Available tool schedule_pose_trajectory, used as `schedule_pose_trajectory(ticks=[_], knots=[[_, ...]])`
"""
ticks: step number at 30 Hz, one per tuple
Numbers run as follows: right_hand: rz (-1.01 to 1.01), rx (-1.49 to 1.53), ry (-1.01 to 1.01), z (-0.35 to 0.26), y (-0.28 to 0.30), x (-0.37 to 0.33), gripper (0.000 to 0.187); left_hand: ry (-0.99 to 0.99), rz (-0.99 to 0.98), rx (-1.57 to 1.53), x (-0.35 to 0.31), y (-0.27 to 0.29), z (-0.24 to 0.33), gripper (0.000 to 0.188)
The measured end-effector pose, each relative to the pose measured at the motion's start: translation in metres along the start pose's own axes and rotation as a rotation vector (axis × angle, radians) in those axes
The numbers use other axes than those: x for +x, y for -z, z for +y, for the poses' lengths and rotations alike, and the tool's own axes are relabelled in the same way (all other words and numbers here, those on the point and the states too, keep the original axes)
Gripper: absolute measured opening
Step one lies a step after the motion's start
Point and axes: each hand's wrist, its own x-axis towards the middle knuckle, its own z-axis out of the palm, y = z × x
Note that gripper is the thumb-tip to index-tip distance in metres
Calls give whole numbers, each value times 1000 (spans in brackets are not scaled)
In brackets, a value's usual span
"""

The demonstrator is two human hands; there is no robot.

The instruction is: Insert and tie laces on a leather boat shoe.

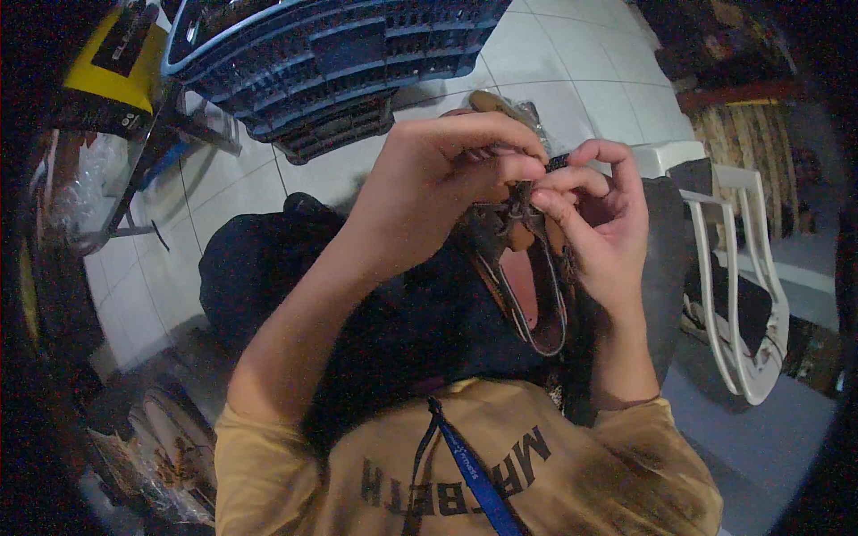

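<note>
A dark shoe with a pinkish-tan insole (520, 279) rests over my lap, its open heel end toward me. Above its front part, both hands come close together at a dark shoelace (522, 194). The fingers of my left hand (474, 165) are closed in a pinch on the lace. My right hand (601, 207) is also closed, its thumb and bent fingers gripping a dark piece of the lace just right of the left fingertips. My hands partly cover the shoe's front and the lacing.
A blue plastic crate (357, 55) stands ahead, with a black crate (332, 127) beneath. At the right is a white plastic chair (752, 295). Several shoes (174, 429) lie at the lower left. A yellow and black object (112, 76) sits at the far left. Pale tiles (581, 45) cover the floor.
</note>
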Motion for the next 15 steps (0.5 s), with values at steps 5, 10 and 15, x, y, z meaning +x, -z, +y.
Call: schedule_pose_trajectory(ticks=[5,10,15], knots=[[7,-69,7,-12,-6,5,42,-59,41,60,1,-3,-6,14],[-134,-403,0,-30,12,5,39,-47,96,-78,-1,-8,-17,15],[-47,-530,7,-56,23,7,31,-40,132,-31,-1,-13,-20,17]])
